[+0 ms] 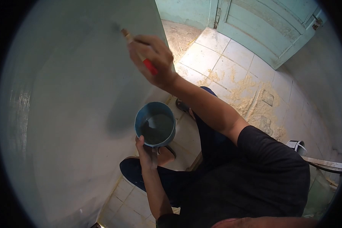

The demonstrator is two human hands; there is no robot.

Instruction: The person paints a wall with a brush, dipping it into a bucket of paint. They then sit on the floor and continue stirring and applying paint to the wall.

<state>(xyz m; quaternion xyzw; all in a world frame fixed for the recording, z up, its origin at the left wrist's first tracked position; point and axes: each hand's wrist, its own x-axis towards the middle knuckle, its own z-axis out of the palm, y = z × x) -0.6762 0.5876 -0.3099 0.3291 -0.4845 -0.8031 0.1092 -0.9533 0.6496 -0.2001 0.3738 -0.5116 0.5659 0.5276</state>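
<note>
My right hand (152, 57) is closed around a paintbrush (127, 36) with a pale wooden handle and a red end. The brush's dark, blurred tip points at the grey-green wall (72, 76); whether it touches cannot be made out. Lower down, my left hand (145, 152) grips the near rim of a blue bucket (140, 114), thumb over the edge. Grey-green liquid, apparently paint, lies inside, with a light reflection on its surface. The bucket is held close to the wall, above my bent legs.
A pale green door (258, 30) stands at the upper right. White floor tiles (235, 57) carry scattered yellowish debris (250, 91) and some flat grey pieces. At the right are a small white-rimmed container (297, 147) and a pale bar (326, 163).
</note>
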